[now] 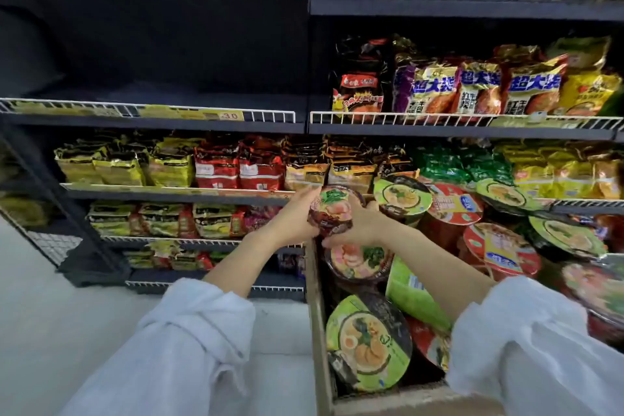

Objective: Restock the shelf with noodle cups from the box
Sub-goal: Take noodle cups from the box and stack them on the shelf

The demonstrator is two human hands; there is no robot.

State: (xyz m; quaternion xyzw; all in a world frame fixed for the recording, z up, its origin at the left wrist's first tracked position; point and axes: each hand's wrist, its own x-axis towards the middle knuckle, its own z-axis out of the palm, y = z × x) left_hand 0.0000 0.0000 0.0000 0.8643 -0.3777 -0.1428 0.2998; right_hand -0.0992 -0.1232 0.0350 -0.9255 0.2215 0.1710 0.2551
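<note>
A dark maroon noodle cup (332,209) with a pictured lid is held between both hands above the far left corner of the cardboard box (317,321). My left hand (293,218) grips its left side and my right hand (361,224) wraps its right side and underside. Several more cups fill the box: a pink-lidded one (358,262) right below the held cup, a green-lidded one (368,341) near me, and red ones (499,250) to the right. The shelf level at upper left (148,111) holds no goods behind its white wire rail.
Bagged noodle packs crowd the lower left shelves (216,169) and the right-hand shelves (472,88). A wire-mesh end panel (54,246) stands at the far left. Pale floor (40,314) lies to the left of the box.
</note>
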